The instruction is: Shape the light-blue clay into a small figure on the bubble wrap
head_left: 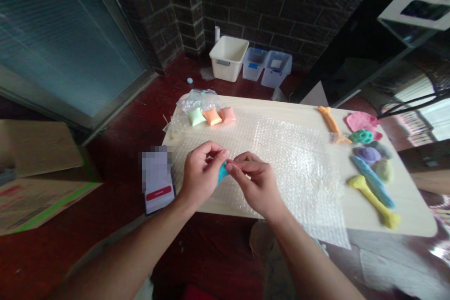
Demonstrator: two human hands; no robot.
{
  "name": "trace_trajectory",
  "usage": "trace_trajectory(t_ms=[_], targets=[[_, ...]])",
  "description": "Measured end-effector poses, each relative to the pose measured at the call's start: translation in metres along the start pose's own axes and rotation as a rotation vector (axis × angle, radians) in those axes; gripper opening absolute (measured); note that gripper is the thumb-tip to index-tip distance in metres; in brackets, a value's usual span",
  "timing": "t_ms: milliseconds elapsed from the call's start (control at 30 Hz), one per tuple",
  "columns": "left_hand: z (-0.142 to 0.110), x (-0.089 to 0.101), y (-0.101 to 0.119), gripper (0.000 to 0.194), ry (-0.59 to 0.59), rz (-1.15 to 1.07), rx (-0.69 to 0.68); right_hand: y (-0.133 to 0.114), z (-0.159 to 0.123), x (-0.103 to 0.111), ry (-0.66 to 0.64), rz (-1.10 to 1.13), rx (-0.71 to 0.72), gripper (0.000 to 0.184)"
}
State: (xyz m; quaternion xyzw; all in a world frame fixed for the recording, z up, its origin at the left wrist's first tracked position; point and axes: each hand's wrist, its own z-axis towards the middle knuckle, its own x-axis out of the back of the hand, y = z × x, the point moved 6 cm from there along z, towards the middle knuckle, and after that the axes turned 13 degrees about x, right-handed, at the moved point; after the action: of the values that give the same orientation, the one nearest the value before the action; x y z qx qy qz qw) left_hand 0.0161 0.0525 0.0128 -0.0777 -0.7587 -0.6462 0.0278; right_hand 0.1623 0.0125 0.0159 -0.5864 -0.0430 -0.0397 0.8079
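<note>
A small piece of blue modelling clay [222, 172] is held between both hands above the bubble wrap [295, 164]; whether a packet encloses it, I cannot tell. My left hand [202, 168] is closed, its thumb and fingers pinching the upper part of the blue clay. From the other side, my right hand [256, 180] pinches its top edge between thumb and forefinger. The fingers cover much of it. Farther back on the table lie a pale green clay packet [196, 116], an orange packet [212, 116] and a salmon-pink packet [228, 115].
Shaped clay pieces lie at the table's right, among them a yellow bone [374, 201], a blue roll [373, 181] and an orange bone [330, 122]. A phone [160, 187] sits at the left edge. A cardboard box [42, 173] and a white bin [229, 58] stand beyond the table.
</note>
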Motion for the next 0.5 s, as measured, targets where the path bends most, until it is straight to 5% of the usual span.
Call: trace_trajectory(t_ms=[500], targets=[[0.005, -0.007, -0.006, 0.023, -0.082, -0.177, 0.116, 0.009, -0.002, 0.007, 0.197, 0.082, -0.116, 0.031]])
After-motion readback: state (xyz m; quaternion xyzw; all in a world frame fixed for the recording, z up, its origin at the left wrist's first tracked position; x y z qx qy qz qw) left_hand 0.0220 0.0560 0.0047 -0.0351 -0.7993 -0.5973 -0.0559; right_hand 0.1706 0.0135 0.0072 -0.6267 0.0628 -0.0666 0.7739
